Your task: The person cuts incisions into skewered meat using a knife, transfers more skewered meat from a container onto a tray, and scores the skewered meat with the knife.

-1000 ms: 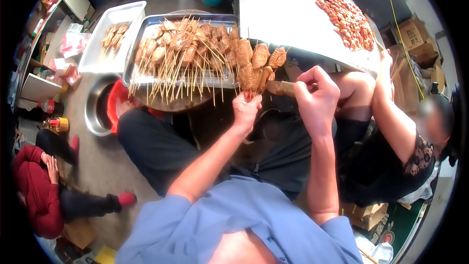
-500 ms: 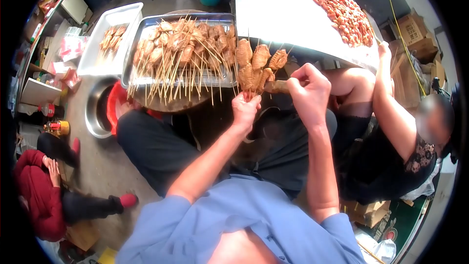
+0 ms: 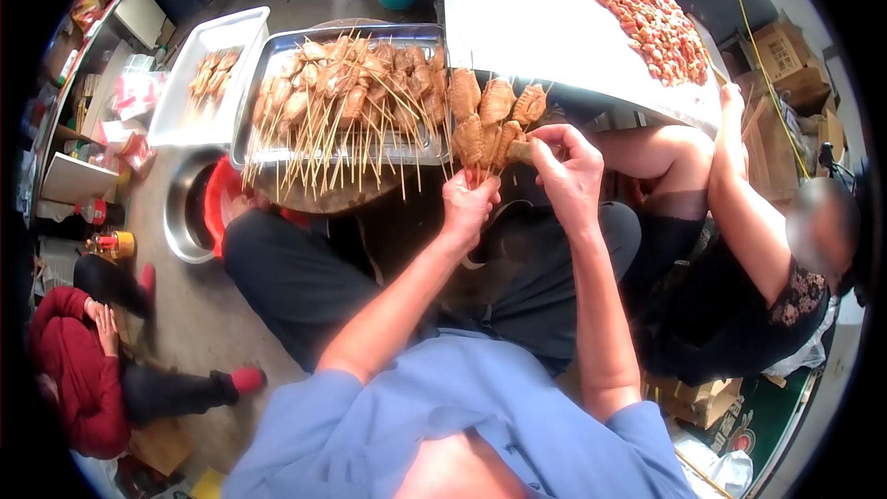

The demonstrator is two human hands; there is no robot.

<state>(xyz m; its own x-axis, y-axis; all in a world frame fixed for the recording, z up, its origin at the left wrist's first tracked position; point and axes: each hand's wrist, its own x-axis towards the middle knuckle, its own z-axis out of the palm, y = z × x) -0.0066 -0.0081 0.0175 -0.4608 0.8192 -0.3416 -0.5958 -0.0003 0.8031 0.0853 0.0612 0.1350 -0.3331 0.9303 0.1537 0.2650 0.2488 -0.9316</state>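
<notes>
My left hand (image 3: 471,206) is closed around the lower ends of a bundle of skewers, held upright. Brown seasoned chicken wings (image 3: 497,102) are threaded on them, fanned out above the fist. Just to the right, my right hand (image 3: 568,166) pinches a yellowish-brown chicken wing (image 3: 520,152) between thumb and fingers, against the right side of the bundle. Its far end is partly hidden among the other wings. Close to the bundle on the left, a metal tray (image 3: 242,143) holds a heap of similar wing skewers (image 3: 351,92), sticks pointing toward me.
A white bin (image 3: 176,120) with a few skewers stands left of the tray. Below it are a steel basin (image 3: 176,231) and a red basin (image 3: 215,199). On the metal table (image 3: 527,18) lies a pile of cut meat (image 3: 651,28). One person sits at right, another at lower left.
My right hand has moved left and slightly down, bringing the pinched wing up against the bundle. The bundle has shifted slightly; my left hand keeps its grip.
</notes>
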